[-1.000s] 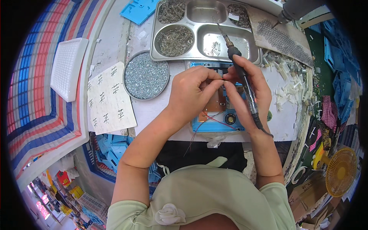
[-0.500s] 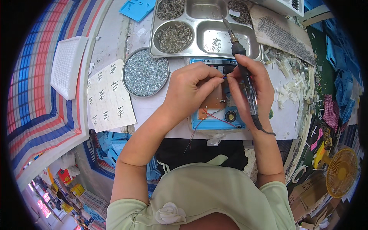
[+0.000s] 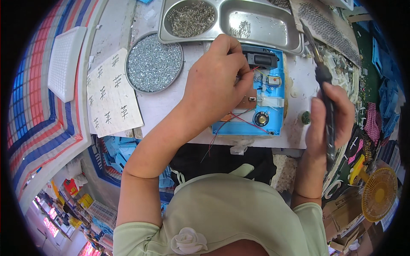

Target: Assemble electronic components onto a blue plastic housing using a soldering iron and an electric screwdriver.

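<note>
Left hand (image 3: pixel 222 79): is reaching over the blue case (image 3: pixel 276 122), its hold being hidden.
Right hand (image 3: pixel 335 117): is gripping a soldering iron (image 3: pixel 323 76).
Case: is lying open, showing a speaker (image 3: pixel 261 118).
Tray (image 3: pixel 267 30): is holding metal parts (image 3: pixel 191 19).

Your left head-worn fisheye camera is looking steeply down past your pale green blouse (image 3: pixel 226 209), facing the white worktop (image 3: pixel 160 111), and is closely framing your left hand (image 3: pixel 218 79) and right hand (image 3: pixel 320 136).
</note>
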Tool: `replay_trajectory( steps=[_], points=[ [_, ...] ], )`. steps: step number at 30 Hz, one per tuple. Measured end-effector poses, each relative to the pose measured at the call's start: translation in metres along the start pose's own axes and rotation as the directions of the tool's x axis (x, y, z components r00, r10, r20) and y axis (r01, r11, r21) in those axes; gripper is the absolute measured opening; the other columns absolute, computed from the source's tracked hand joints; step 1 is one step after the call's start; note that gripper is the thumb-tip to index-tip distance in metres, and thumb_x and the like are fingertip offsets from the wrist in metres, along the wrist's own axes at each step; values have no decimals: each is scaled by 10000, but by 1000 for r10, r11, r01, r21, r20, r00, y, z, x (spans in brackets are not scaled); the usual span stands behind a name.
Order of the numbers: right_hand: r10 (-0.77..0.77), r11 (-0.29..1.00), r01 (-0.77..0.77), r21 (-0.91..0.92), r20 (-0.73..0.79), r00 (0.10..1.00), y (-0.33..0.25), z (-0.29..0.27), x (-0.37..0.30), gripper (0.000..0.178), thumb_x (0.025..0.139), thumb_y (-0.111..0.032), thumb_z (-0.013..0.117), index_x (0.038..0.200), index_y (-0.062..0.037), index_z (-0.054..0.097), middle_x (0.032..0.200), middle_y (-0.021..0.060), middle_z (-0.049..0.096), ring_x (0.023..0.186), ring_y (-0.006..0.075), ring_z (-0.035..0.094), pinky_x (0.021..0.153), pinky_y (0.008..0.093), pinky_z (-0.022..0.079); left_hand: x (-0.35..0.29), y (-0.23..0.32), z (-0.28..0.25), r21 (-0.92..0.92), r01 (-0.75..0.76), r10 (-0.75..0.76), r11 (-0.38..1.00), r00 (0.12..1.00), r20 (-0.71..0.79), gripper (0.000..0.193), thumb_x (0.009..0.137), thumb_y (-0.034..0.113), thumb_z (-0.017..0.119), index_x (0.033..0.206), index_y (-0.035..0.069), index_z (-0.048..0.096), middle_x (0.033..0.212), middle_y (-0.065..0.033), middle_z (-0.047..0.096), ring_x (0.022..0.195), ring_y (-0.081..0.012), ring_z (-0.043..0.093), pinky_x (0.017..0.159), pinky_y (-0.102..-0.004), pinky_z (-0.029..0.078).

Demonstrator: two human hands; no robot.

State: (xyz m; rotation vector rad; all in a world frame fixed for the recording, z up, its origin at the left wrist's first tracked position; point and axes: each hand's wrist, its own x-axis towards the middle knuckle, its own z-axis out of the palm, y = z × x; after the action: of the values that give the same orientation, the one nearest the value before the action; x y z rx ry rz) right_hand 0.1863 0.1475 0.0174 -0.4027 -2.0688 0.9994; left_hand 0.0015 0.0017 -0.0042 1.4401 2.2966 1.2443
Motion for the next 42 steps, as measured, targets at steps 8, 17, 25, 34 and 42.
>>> replay_trajectory(
  steps=[8, 17, 25, 34, 42],
  points=[
    [-98, 988, 72, 138, 194, 976, 5, -18, -7, 307, 822, -39, 738, 1096, 52, 636, 826, 133, 634, 676, 193, 555, 609, 298, 413, 1, -4, 2, 36, -51, 52, 998, 999, -16, 126, 786, 61, 772, 805, -6, 667, 939, -96, 562, 762, -227, 629, 653, -319, 520],
    [-164, 986, 149, 75, 275, 947, 5, -5, -9, 248, 785, -59, 750, 1012, 13, 678, 679, 85, 591, 544, 212, 514, 507, 319, 382, 1, -4, 1, 8, -29, 29, 1000, 999, -15, 115, 799, 60, 751, 805, -9, 659, 939, -87, 560, 725, -192, 624, 629, -295, 512],
    [-146, 989, 140, 43, 283, 948, 5, -3, -8, 256, 782, -66, 757, 1020, -6, 683, 676, 69, 580, 547, 214, 518, 506, 320, 388, 1, -5, 2, -13, -22, 22, 1000, 1000, -15, 112, 802, 54, 745, 805, -10, 654, 929, -77, 558, 693, -166, 620, 604, -282, 509],
    [-260, 958, 286, -12, 381, 887, 7, -5, -4, 271, 799, -43, 717, 1052, 9, 634, 669, 92, 551, 564, 243, 510, 526, 347, 402, 0, -6, 2, -2, -31, 31, 1000, 999, -36, 115, 788, 48, 752, 803, -8, 652, 928, -80, 565, 713, -184, 621, 615, -289, 513],
    [-269, 956, 293, -23, 338, 902, 9, -2, -5, 281, 731, -17, 764, 1000, -66, 701, 660, 45, 556, 549, 226, 509, 511, 333, 381, 0, -5, 2, -16, -19, 18, 1000, 999, -33, 113, 779, 44, 753, 794, -3, 651, 927, -83, 568, 739, -200, 620, 631, -295, 512]
  ],
)
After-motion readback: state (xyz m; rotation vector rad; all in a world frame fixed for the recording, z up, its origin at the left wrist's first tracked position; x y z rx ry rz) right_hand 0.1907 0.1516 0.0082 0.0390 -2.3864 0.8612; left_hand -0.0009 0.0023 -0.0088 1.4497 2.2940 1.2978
